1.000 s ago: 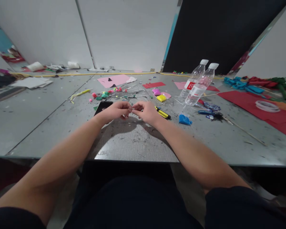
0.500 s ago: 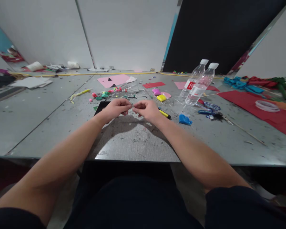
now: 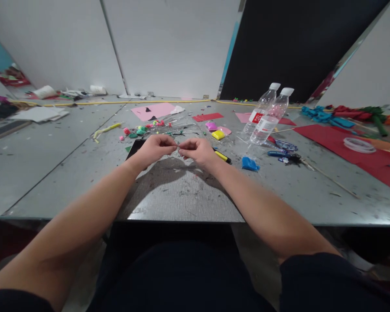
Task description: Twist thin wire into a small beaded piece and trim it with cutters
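Note:
My left hand (image 3: 157, 149) and my right hand (image 3: 196, 151) meet fingertip to fingertip above the grey table (image 3: 188, 195). Both are closed in a pinch, and whatever lies between the fingertips is too small to make out. Under the left hand a black flat object (image 3: 135, 147) is partly covered. A yellow and black cutter-like tool (image 3: 223, 157) lies just right of my right hand, partly hidden by it. Further right sits a small blue packet (image 3: 250, 164). Beyond the hands are a yellow packet (image 3: 218, 134) and a pink-purple packet (image 3: 211, 126).
Two clear bottles (image 3: 269, 115) stand at the right, near blue-handled pliers (image 3: 277, 154) and a thin stick (image 3: 334, 180). Red sheets (image 3: 328, 141) hold a roll of clear tape (image 3: 359, 145). Colourful small pieces (image 3: 143, 130) and a pink sheet (image 3: 152, 111) lie beyond the hands.
The fingertips of my two hands have come closer together and now touch. The whole view has shifted slightly; the objects on the table stay in place.

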### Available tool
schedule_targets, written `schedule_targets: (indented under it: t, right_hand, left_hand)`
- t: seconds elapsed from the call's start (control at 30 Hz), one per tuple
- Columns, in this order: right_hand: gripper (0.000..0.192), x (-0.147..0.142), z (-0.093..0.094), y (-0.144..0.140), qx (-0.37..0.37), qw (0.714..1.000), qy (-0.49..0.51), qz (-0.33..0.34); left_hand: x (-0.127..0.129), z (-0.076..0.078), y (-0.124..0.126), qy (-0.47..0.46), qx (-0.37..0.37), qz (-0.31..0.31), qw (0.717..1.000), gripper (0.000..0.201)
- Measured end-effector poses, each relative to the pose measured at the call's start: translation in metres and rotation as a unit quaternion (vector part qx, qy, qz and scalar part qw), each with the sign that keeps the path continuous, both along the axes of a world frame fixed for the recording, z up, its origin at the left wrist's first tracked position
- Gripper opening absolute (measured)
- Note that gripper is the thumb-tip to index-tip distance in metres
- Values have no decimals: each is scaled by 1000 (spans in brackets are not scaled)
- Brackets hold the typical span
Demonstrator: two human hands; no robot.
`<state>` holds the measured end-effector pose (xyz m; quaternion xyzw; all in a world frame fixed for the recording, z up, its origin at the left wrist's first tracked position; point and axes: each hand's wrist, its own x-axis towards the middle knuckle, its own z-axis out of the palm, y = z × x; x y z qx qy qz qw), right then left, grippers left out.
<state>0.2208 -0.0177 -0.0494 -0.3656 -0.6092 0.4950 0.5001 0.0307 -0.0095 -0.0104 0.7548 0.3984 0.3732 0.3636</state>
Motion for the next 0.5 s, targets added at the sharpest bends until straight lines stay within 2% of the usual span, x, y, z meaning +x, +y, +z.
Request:
schedule_targets:
  t: [0.13,0.3,0.4,0.5]
  right_hand:
    - [28,-1,-1,3,12,1000,12,2]
    - [20,-4,-2,3,16,1000,5,-19]
    - [16,-4,-3,2,31,999,-15,-31]
    - [14,-4,-3,1,77,994,-53,-51]
  left_hand:
    - [4,0,-5,-33,-17,9,999,18]
    - [8,-3,-9,-76,-37,17,996,18]
    - [8,-3,-10,-73,-38,21,996,17]
    - [9,-2,-11,-53,-38,26,998,18]
